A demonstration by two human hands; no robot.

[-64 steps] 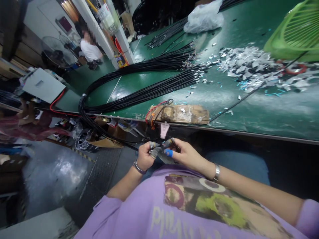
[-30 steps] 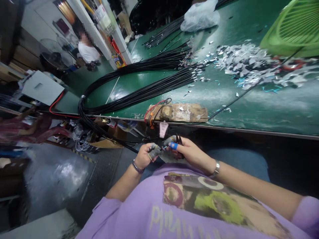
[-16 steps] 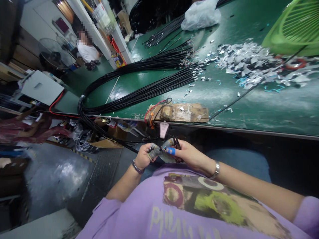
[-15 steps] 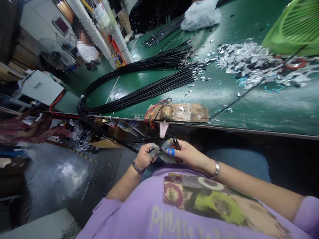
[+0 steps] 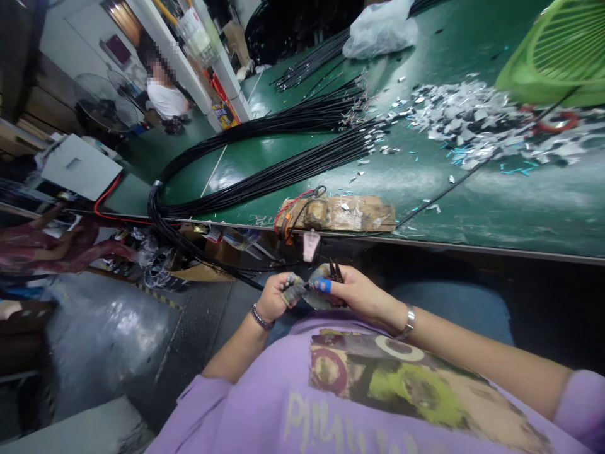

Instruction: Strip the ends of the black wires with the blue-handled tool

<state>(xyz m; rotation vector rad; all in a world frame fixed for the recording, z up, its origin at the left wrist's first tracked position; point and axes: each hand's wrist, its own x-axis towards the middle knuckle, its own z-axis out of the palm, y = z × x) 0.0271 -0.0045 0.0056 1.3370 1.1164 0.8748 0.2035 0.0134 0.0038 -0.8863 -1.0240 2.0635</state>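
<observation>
My left hand (image 5: 278, 296), with grey wraps on its fingers, is closed in a pinch on the end of a black cable (image 5: 243, 277) in front of my body. Close against it, my right hand (image 5: 347, 287) has blue tape on the thumb and is closed around dark pliers (image 5: 336, 272), whose prongs point up. Its thumb and wrapped forefinger also pinch at the cable's tip, where the fingers hide most detail. Just above the hands, a pale pink clip-like piece (image 5: 311, 246) hangs at the table's edge.
The green table (image 5: 416, 189) bears a bent bundle of black cables (image 5: 265, 176), a wooden block (image 5: 363, 213), a heap of foil scraps (image 5: 472, 120), a green basket (image 5: 553, 57) and a plastic bag (image 5: 380, 28). At far left there is a person in white (image 5: 165, 98).
My right hand has turned slightly, with the pliers tilting a little along with it. My left hand stays almost in place, and the things on the table have not moved.
</observation>
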